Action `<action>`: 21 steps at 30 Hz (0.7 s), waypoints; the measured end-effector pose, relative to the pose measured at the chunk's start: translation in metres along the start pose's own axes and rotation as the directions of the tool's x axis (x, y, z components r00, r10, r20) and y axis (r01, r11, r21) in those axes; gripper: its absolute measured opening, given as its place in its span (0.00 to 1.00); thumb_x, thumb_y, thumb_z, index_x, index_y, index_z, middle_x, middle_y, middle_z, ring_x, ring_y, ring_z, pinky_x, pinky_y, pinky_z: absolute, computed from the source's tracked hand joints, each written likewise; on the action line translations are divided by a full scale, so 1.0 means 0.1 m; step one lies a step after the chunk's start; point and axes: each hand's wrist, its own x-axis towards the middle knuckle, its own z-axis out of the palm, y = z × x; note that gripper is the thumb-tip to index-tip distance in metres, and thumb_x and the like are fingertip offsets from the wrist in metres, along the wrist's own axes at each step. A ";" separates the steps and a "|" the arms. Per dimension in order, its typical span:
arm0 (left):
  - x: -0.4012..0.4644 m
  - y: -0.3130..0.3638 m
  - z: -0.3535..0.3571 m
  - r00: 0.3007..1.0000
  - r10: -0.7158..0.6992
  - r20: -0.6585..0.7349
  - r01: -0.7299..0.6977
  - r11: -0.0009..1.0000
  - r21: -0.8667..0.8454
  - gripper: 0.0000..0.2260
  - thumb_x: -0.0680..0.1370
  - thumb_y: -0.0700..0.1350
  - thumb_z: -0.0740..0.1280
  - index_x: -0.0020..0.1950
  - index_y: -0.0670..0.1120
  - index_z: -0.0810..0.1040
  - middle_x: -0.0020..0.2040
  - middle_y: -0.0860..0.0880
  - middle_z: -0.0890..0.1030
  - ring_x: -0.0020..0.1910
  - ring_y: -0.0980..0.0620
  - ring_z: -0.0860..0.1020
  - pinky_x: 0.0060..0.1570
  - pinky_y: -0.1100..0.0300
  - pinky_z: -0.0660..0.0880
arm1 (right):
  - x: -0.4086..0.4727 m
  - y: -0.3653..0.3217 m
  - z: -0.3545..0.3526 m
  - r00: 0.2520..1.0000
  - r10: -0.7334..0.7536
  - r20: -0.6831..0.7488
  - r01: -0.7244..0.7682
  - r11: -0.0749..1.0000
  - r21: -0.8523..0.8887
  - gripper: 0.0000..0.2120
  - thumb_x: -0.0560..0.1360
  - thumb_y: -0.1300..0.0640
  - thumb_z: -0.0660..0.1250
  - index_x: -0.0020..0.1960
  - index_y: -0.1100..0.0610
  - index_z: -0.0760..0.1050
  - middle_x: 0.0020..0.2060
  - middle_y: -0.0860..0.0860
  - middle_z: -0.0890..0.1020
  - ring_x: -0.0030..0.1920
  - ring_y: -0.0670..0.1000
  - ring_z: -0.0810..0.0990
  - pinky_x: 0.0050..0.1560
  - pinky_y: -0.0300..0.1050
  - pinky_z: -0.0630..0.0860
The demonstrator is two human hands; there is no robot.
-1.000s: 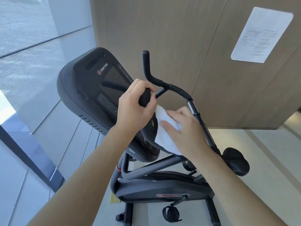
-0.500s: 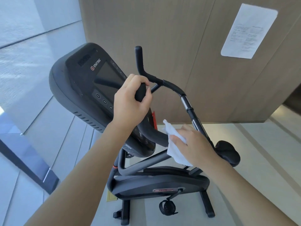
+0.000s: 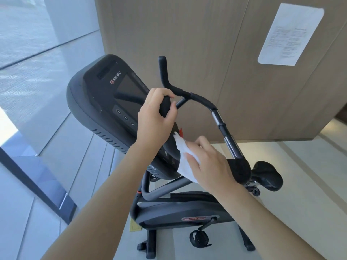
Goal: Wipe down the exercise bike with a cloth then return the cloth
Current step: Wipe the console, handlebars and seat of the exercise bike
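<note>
Left hand (image 3: 154,117) grips handlebar (image 3: 199,99). Right hand (image 3: 210,162), fingers flat, presses cloth (image 3: 183,156) on screen box (image 3: 105,102) edge. Cloth under fingertips. Risk: cloth slips, drops; buttons (image 3: 125,118) get pushed.

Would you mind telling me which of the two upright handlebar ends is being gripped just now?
The nearer handlebar end, in front of the console: the left hand grips it. The farther end stands bare.

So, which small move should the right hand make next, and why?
Probably slide the cloth further along the console's lower edge. The right hand presses it flat there, and the left hand grips the handlebar, steadying the bike.
</note>
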 end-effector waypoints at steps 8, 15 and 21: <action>-0.04 0.07 0.05 0.991 -0.133 0.001 0.132 0.982 -0.134 0.09 0.81 0.40 0.66 0.55 0.54 0.75 0.50 0.54 0.80 0.49 0.48 0.81 0.51 0.47 0.81 | 0.11 0.13 -0.21 0.999 0.052 0.016 -0.053 0.997 0.050 0.11 0.85 0.50 0.59 0.62 0.50 0.77 0.48 0.45 0.68 0.40 0.51 0.76 0.35 0.38 0.69; -0.04 0.06 0.08 0.989 -0.144 -0.009 0.142 0.983 -0.118 0.08 0.80 0.39 0.68 0.54 0.52 0.76 0.49 0.55 0.80 0.50 0.50 0.80 0.51 0.51 0.81 | 0.19 -0.20 0.07 0.997 0.053 -0.055 -0.049 0.996 0.076 0.09 0.85 0.51 0.61 0.56 0.55 0.77 0.46 0.47 0.70 0.38 0.53 0.71 0.38 0.51 0.74; -0.04 0.06 0.13 0.991 -0.121 -0.049 0.115 0.987 -0.113 0.09 0.79 0.39 0.67 0.54 0.52 0.75 0.50 0.56 0.79 0.50 0.51 0.80 0.52 0.51 0.80 | -0.04 0.15 -0.13 0.999 -0.005 0.036 0.006 1.000 -0.020 0.08 0.84 0.53 0.63 0.58 0.54 0.78 0.45 0.47 0.69 0.36 0.52 0.71 0.35 0.48 0.74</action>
